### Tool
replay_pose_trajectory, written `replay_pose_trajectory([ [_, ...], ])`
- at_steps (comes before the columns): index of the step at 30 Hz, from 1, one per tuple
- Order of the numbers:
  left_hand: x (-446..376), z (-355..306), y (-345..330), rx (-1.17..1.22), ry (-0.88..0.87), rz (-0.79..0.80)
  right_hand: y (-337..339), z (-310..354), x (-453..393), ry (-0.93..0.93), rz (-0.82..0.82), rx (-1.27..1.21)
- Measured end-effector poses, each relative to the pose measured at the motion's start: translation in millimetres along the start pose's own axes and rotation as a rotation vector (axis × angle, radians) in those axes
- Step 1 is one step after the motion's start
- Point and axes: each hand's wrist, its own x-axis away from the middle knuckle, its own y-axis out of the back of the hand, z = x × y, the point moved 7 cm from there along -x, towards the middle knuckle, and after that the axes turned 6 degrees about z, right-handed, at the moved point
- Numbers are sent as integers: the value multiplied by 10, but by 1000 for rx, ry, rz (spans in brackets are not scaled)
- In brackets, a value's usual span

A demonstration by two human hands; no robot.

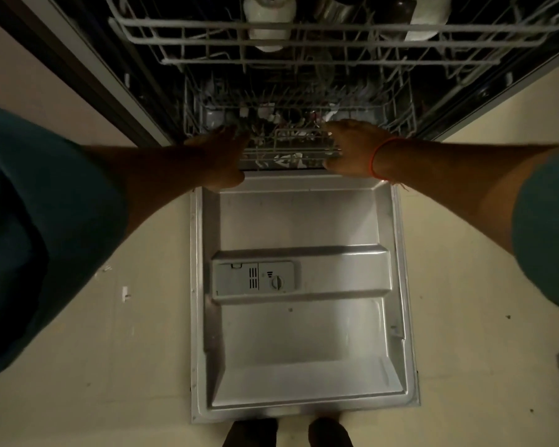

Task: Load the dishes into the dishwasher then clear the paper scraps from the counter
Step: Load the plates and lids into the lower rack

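Note:
The dishwasher stands open with its steel door (304, 333) folded flat towards me. The lower rack (288, 153) sits inside the tub and holds cutlery and small items that are too dark to name. My left hand (221, 156) rests against the rack's front left, fingers stretched out. My right hand (352, 150), with an orange thread on the wrist, lies against the front right, fingers extended over the top wire and thumb below. The upper rack (304, 43) juts out above, carrying white cups (268, 14) and a white bowl (430, 17).
The detergent dispenser (255, 279) sits in the middle of the door. My two feet (288, 433) stand at the door's near edge. Pale floor lies on both sides, with a small scrap (125, 293) at the left. A dark cabinet edge (88, 75) runs along the left.

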Motion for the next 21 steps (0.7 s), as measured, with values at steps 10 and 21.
replay_pose_trajectory([
  [10,-450,-3,-319,237,113,49,-226,-77,-379,-67,-64,-1],
  [21,-162,-70,-482,142,79,88,-435,-5,-282,-103,24,-112],
])
